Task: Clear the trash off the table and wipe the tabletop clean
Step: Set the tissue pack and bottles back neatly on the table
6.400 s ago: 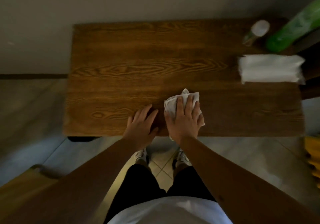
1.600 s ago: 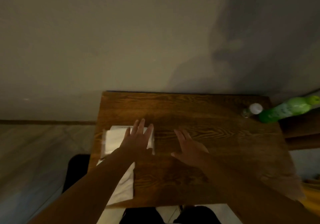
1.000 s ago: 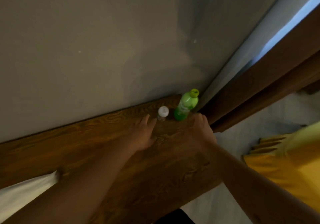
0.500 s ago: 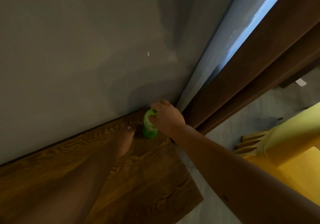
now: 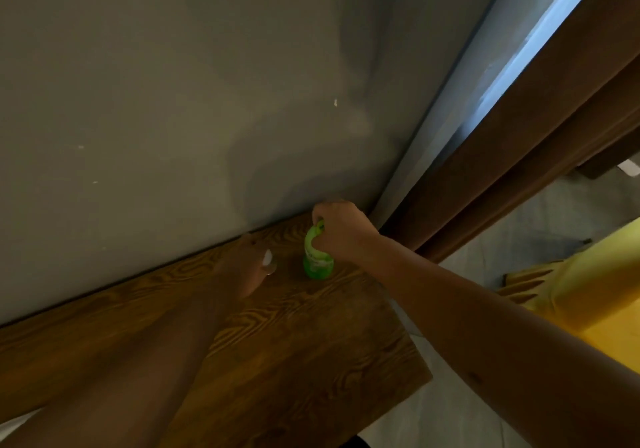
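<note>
Apparently unreadable label, green bottle [image 5: 318,263].

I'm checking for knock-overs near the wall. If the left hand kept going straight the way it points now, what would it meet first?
The small white-capped bottle sits right at the left hand, seemingly already touching; beyond it is the wall. The green bottle, held by the right hand, stands off to the side, though depth is unclear.

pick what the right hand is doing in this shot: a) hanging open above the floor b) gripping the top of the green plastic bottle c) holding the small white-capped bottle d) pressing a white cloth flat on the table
b: the right hand has its fingers curled round the neck of the green plastic bottle, which stands at the far corner of the brown wooden table by the wall.
</note>
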